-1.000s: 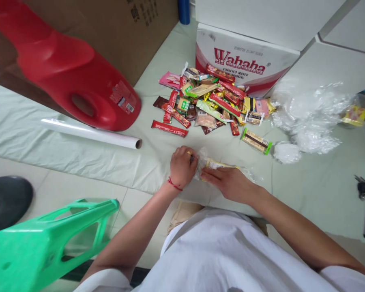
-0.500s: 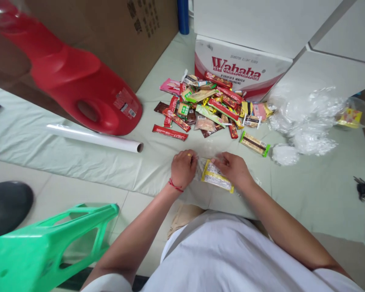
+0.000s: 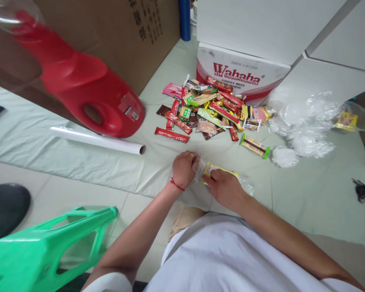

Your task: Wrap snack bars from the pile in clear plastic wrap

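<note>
A yellow-edged snack packet lies at the front of the cloth-covered table, within thin clear plastic film. My left hand is closed on the film at the packet's left end. Over the packet, my right hand presses and pinches it through the film, covering most of its lower half. Crumpled film sticks out past the packet's right end. Beyond my hands spreads a pile of wrapped snack bars, and a green-ended wafer bar lies apart from it.
Crumpled clear plastic bundles sit at the right, by a clear tub. A Wahaha carton stands behind the pile. Left are a red jug, a white roll and a green stool.
My right hand has moved from the packet's upper right edge down and left over the packet. The packet and film have shifted slightly to the right. My left hand keeps its grip.
</note>
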Action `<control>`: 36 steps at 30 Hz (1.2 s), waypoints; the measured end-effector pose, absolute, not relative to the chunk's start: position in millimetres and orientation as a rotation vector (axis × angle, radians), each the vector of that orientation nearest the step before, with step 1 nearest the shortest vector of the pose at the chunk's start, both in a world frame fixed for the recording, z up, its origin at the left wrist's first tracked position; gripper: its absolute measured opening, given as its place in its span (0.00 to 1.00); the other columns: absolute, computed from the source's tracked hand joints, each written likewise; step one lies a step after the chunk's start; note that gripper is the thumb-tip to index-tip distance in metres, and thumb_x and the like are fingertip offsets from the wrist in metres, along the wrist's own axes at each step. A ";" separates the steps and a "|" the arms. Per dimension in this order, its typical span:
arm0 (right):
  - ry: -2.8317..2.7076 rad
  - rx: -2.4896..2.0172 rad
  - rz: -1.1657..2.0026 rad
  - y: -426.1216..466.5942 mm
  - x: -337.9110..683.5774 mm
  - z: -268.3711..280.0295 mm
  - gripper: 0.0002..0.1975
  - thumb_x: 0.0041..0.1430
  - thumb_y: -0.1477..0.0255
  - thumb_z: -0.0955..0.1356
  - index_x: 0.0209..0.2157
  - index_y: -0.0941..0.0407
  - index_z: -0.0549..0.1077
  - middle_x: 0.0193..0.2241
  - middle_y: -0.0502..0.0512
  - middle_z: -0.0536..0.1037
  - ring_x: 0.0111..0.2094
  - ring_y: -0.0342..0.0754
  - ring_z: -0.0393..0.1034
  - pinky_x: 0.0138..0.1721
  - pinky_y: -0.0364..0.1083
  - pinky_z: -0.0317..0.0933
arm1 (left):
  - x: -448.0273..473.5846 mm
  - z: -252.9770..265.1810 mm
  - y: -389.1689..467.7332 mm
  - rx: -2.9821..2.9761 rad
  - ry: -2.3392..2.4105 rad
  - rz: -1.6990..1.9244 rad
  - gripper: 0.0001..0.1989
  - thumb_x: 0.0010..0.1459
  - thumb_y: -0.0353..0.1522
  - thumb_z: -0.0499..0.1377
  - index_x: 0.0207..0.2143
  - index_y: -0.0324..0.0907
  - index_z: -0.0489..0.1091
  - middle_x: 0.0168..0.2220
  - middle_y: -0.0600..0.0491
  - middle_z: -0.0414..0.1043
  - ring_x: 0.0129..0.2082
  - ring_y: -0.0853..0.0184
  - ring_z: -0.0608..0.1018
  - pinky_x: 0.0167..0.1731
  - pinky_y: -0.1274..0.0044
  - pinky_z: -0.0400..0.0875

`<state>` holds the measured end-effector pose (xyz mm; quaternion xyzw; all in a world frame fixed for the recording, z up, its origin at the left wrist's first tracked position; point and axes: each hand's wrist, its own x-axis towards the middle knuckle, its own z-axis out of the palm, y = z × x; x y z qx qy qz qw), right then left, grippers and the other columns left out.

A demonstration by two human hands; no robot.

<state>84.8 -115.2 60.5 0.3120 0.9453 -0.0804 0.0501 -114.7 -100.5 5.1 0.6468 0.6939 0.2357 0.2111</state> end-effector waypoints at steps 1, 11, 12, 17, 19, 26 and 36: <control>2.876 0.962 -0.232 -116.9 84.2 59.4 0.12 0.71 0.77 0.65 0.50 0.55 0.78 0.45 0.61 0.78 0.43 0.53 0.71 0.41 0.48 0.62 | -116.7 6.6 -98.3 1.795 1.911 0.654 0.10 0.63 0.31 0.57 0.40 0.43 0.78 0.38 0.47 0.79 0.42 0.56 0.79 0.47 0.67 0.72; 2.851 0.909 -0.241 -133.3 77.0 65.1 0.19 0.72 0.73 0.64 0.61 0.58 0.73 0.67 0.64 0.70 0.45 0.55 0.73 0.41 0.52 0.69 | -125.0 44.2 -96.2 1.515 1.652 0.566 0.10 0.66 0.37 0.52 0.32 0.46 0.67 0.27 0.55 0.73 0.29 0.62 0.75 0.34 0.71 0.67; 2.845 0.925 -0.248 -133.1 76.6 65.3 0.20 0.71 0.73 0.64 0.62 0.58 0.73 0.68 0.64 0.69 0.46 0.55 0.73 0.40 0.52 0.69 | -122.8 46.7 -98.8 1.449 1.619 0.578 0.13 0.67 0.40 0.51 0.30 0.46 0.66 0.25 0.56 0.71 0.27 0.63 0.74 0.34 0.71 0.67; 2.837 0.949 -0.302 -131.4 78.8 63.1 0.24 0.70 0.74 0.65 0.66 0.57 0.70 0.68 0.64 0.69 0.47 0.57 0.72 0.41 0.53 0.69 | -108.8 55.1 -110.6 1.308 1.533 0.619 0.19 0.68 0.42 0.46 0.26 0.46 0.63 0.22 0.56 0.68 0.27 0.64 0.74 0.32 0.72 0.66; 2.846 0.955 -0.333 -132.0 80.8 62.5 0.23 0.70 0.75 0.65 0.65 0.58 0.70 0.65 0.64 0.72 0.50 0.58 0.71 0.43 0.55 0.69 | -103.0 58.4 -113.2 1.368 1.591 0.582 0.16 0.65 0.43 0.52 0.26 0.46 0.63 0.23 0.57 0.67 0.26 0.65 0.72 0.30 0.73 0.64; 3.016 0.894 -0.353 -150.0 103.6 66.6 0.26 0.72 0.76 0.64 0.69 0.61 0.65 0.70 0.67 0.66 0.55 0.59 0.70 0.56 0.59 0.68 | -92.8 58.3 -116.6 1.415 1.822 0.546 0.06 0.58 0.32 0.57 0.32 0.44 0.73 0.29 0.54 0.76 0.30 0.65 0.76 0.33 0.74 0.66; 2.958 1.162 -0.553 -171.8 137.0 47.3 0.29 0.71 0.76 0.64 0.71 0.64 0.62 0.73 0.71 0.60 0.62 0.64 0.69 0.58 0.62 0.71 | -54.6 57.9 -139.9 1.655 1.848 0.730 0.09 0.63 0.28 0.57 0.40 0.42 0.77 0.38 0.51 0.79 0.33 0.66 0.79 0.37 0.75 0.72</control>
